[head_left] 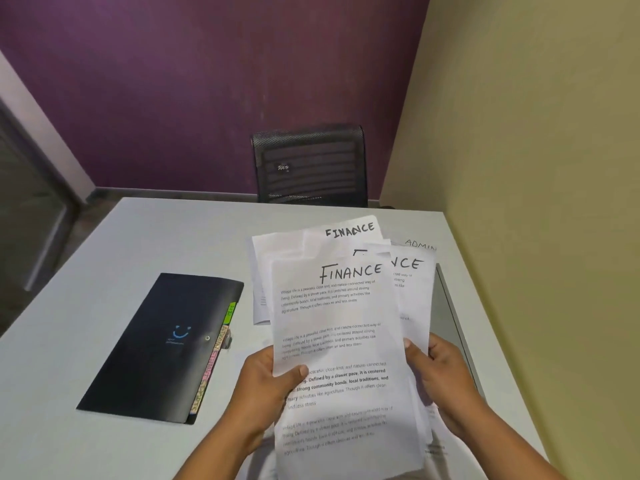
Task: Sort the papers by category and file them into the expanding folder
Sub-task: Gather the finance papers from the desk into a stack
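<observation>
**Finance sheets in hand, folder closed**

I see the left hand (266, 386) and right hand (440, 372) both grasping the fanned papers (341, 341) above the table (104, 271), top sheet marked FINANCE. The expanding folder (162, 344) lies closed to their left.

I see a pale grey table (138, 237) set in the corner, its right side against the wall. A black expanding folder (162, 344) lies flat and closed on the left half, at an angle, with coloured tabs (214, 355) along its right edge. Far right, a sheet marked ADMIN (420, 244) shows behind other papers (339, 306); I cannot tell whether it rests on the top. A flat grey slab (450, 317) lies along the right edge.
</observation>
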A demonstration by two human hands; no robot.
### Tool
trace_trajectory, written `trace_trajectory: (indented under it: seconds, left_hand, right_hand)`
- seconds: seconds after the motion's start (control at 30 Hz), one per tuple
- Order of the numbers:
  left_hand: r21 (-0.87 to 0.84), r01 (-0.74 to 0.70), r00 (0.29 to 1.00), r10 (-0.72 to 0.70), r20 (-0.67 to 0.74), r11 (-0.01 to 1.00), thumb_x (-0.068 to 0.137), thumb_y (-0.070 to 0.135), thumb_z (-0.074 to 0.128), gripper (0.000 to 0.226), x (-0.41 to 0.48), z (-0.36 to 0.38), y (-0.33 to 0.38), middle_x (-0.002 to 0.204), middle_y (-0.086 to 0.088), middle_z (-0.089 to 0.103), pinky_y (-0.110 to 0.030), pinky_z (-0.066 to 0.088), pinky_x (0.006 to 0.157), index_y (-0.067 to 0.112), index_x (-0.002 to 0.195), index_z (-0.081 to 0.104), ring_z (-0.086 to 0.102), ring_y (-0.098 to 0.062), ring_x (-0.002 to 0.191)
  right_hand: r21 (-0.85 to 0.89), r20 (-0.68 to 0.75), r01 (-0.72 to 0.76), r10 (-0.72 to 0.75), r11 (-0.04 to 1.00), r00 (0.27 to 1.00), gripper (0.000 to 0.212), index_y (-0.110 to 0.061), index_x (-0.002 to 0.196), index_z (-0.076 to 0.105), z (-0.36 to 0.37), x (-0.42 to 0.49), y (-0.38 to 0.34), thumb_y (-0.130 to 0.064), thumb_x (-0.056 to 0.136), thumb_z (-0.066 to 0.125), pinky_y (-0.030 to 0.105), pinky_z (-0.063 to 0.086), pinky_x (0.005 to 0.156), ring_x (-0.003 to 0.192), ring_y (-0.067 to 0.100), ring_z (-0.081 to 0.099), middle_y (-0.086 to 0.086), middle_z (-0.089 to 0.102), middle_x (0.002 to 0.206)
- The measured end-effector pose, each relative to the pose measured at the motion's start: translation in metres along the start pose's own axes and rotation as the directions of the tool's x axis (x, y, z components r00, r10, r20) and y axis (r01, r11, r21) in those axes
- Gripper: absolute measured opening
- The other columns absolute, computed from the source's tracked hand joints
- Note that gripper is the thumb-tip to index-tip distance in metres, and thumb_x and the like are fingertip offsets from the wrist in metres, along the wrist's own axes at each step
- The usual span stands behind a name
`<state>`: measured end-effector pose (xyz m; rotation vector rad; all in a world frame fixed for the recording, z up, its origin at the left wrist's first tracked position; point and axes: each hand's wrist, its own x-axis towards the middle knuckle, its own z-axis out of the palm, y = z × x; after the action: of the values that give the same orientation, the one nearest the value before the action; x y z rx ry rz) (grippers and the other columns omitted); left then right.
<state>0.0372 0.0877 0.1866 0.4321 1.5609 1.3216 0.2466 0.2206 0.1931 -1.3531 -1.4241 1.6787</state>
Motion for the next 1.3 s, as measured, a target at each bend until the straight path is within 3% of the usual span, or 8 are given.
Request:
trace_trajectory:
  seconds: [0.2,0.43,0.57,0.67,0.93,1.13,1.23,1.3]
  left_hand:
    - [-0.078,-0.018,0.999,0.020,0.027,0.997,0.086,-0.014,0.062,0.032,-0.006,0.000,-0.002,0.102,-0.012,0.077,-0.035,0.061,0.071,0.007,0.109,0.070,0.074,-0.028,0.092]
    - [-0.171,-0.033,0.999,0.039,0.034,0.985,0.087,0.000,0.066,0.022,-0.010,0.007,0.002,0.102,-0.015,0.076,-0.031,0.059,0.062,0.004,0.109,0.069,0.075,-0.030,0.088]
    - [-0.163,-0.061,0.998,0.064,0.012,0.985,0.089,0.002,0.065,0.023,-0.011,0.010,0.002,0.099,-0.013,0.077,-0.024,0.057,0.056,0.004,0.111,0.068,0.076,-0.023,0.079]
    - [-0.183,-0.065,0.998,0.063,-0.013,0.981,0.088,0.004,0.066,0.023,-0.012,0.011,0.000,0.099,-0.013,0.077,-0.031,0.060,0.062,0.006,0.111,0.068,0.075,-0.029,0.087]
    - [-0.241,-0.127,0.991,0.135,0.014,0.962,0.087,-0.001,0.063,0.025,-0.010,0.006,-0.004,0.101,-0.016,0.076,-0.028,0.059,0.068,0.001,0.111,0.068,0.074,-0.030,0.092]
    - [-0.279,-0.160,0.982,0.180,0.048,0.947,0.078,0.005,0.066,0.037,-0.004,0.001,-0.005,0.106,-0.021,0.074,-0.038,0.060,0.080,-0.001,0.115,0.065,0.071,-0.036,0.100]
    - [-0.291,-0.171,0.981,0.190,0.039,0.941,0.080,0.004,0.065,0.032,-0.002,0.000,-0.005,0.105,-0.021,0.074,-0.037,0.060,0.077,0.001,0.111,0.067,0.071,-0.036,0.098]
    - [-0.266,-0.185,0.979,0.200,0.030,0.946,0.080,0.007,0.066,0.028,0.000,-0.001,-0.005,0.104,-0.020,0.074,-0.036,0.059,0.075,0.002,0.107,0.070,0.071,-0.036,0.097]
  right_hand:
    - [0.174,-0.045,0.041,-0.034,0.984,0.998,0.018,0.001,0.095,0.071,0.002,-0.002,-0.011,-0.009,0.098,0.057,0.012,0.041,0.037,0.044,0.004,0.062,0.005,0.074,0.068]
    - [0.096,0.026,0.129,-0.132,0.987,0.991,0.012,0.007,0.095,0.071,-0.002,-0.004,-0.009,0.012,0.087,0.064,0.016,0.046,0.041,0.044,0.007,0.065,0.004,0.074,0.063]
    - [0.094,-0.149,0.198,-0.183,0.976,0.972,0.020,-0.006,0.093,0.070,-0.007,-0.001,-0.001,0.008,0.080,0.074,0.021,0.055,0.053,0.065,0.014,0.072,0.005,0.078,0.083]
    - [0.081,-0.206,0.220,-0.199,0.972,0.958,0.014,0.001,0.086,0.063,-0.012,0.003,0.006,0.005,0.080,0.075,0.020,0.052,0.050,0.057,0.011,0.064,-0.001,0.071,0.066]
    - [0.110,0.177,0.212,-0.229,0.971,0.957,0.066,0.002,0.092,0.073,-0.042,0.004,0.014,-0.046,0.051,0.094,0.027,0.057,0.080,0.098,0.020,0.070,0.014,0.074,0.107]
    - [0.027,0.316,0.189,-0.188,0.982,0.930,0.022,-0.012,0.086,0.081,-0.055,0.000,-0.013,-0.008,0.065,0.084,0.024,0.056,0.074,0.078,0.020,0.072,0.014,0.077,0.086]
    - [-0.039,0.447,0.186,-0.150,0.982,0.882,0.026,-0.021,0.074,0.083,-0.054,-0.012,-0.039,-0.031,0.054,0.096,0.013,0.053,0.069,0.073,0.011,0.073,0.002,0.078,0.079]
    - [0.003,0.454,0.126,-0.114,0.992,0.884,0.022,-0.010,0.051,0.075,-0.050,-0.013,-0.050,-0.016,0.060,0.094,0.008,0.050,0.056,0.055,0.002,0.068,0.000,0.073,0.059]
